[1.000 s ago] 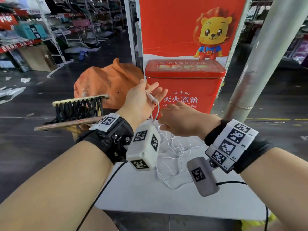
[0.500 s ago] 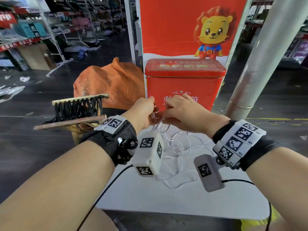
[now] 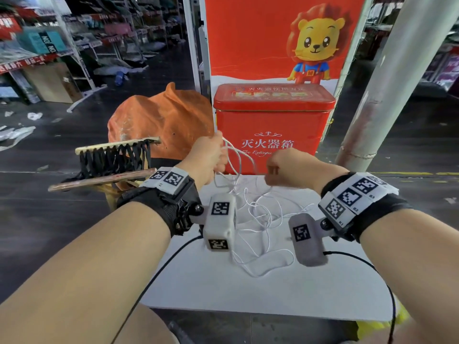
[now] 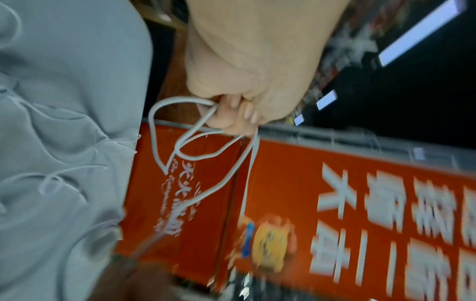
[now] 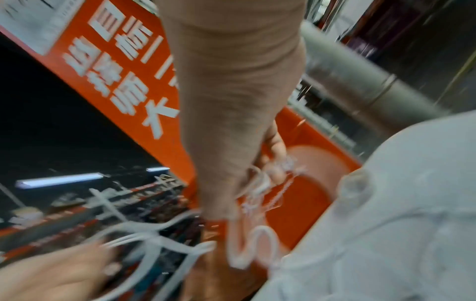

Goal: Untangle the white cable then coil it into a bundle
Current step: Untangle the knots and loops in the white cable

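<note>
The left hand (image 3: 211,155) was raised above the far edge of the white surface (image 3: 273,294), its fingers (image 4: 231,120) curled tight around a few loops of the white cable (image 3: 258,219). From that fist the strands hung down and ran across to the right hand (image 3: 285,170), which was held at about the same height, a little apart from the left, and was also curled over the cable. The right wrist view was blurred, but cable strands showed running through its fingers (image 5: 275,160). Most of the cable lay in a loose tangle on the surface below and between the two wrists. Just behind the hands stood a red tin box (image 3: 273,125), with an orange bag (image 3: 161,120) beside it on the left.
</note>
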The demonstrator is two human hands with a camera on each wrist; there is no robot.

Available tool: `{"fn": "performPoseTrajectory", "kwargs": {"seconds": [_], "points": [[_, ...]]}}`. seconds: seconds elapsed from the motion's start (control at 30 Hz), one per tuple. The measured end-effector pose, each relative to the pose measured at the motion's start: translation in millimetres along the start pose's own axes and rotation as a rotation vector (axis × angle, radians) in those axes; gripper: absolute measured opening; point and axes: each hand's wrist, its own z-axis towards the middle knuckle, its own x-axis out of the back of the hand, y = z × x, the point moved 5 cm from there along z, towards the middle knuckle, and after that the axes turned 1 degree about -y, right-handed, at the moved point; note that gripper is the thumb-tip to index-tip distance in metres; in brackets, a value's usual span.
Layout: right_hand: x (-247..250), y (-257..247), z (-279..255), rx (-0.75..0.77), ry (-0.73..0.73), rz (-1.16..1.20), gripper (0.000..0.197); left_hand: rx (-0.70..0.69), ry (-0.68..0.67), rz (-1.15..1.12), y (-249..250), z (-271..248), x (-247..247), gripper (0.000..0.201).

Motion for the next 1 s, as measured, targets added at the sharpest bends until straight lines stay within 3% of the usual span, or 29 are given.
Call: {"fn": "performPoseTrajectory", "kwargs": {"seconds": [0.1, 0.17, 0.23, 0.3, 0.4, 0.43, 0.5, 0.57, 0.67, 0.77, 0.83, 0.9, 1.0], "points": [[-16, 25, -1, -0.042, -0.033, 0.143, 0.036, -0.023, 0.129, -0.186, 6, 15, 34, 0.04], [-18, 46, -1, -0.092, 0.013, 0.298, 0.032, -0.025, 0.182, -0.228, 6, 20, 54, 0.042], [-21, 56, -3, -0.118, 0.014, 0.304, 0.021, -0.064, 0.224, -0.22, 6, 20, 63, 0.041], [-26, 53, -7, -0.16, -0.027, 0.262, 0.011, -0.093, 0.172, -0.204, 6, 19, 56, 0.04], [-37, 39, -6, -0.168, -0.198, 0.134, 0.073, -0.082, -0.007, -0.159, 8, 12, 32, 0.039], [-36, 33, -4, -0.149, -0.212, 0.077, 0.079, -0.076, -0.062, -0.138, 9, 9, 24, 0.039], [-27, 13, 1, -0.054, -0.18, 0.155, 0.069, -0.077, -0.132, -0.103, 10, 2, 11, 0.039], [-15, -14, 1, 0.077, -0.165, 0.453, 0.051, -0.084, -0.157, -0.096, 9, -2, 2, 0.038], [4, -42, -5, 0.151, -0.027, 0.773, 0.027, -0.103, -0.162, -0.108, 9, -5, -1, 0.037], [9, -48, -9, 0.109, 0.038, 0.949, 0.028, -0.174, -0.147, 0.0, 12, -10, 0, 0.037], [11, -52, -9, 0.1, 0.085, 0.857, 0.037, -0.226, -0.147, 0.1, 13, -15, -2, 0.035], [18, -54, -8, 0.098, 0.23, 0.705, 0.043, -0.28, -0.166, 0.183, 13, -20, -8, 0.033], [29, -54, -8, 0.143, 0.398, 0.578, 0.035, -0.342, -0.163, 0.233, 14, -25, -13, 0.035]]}}
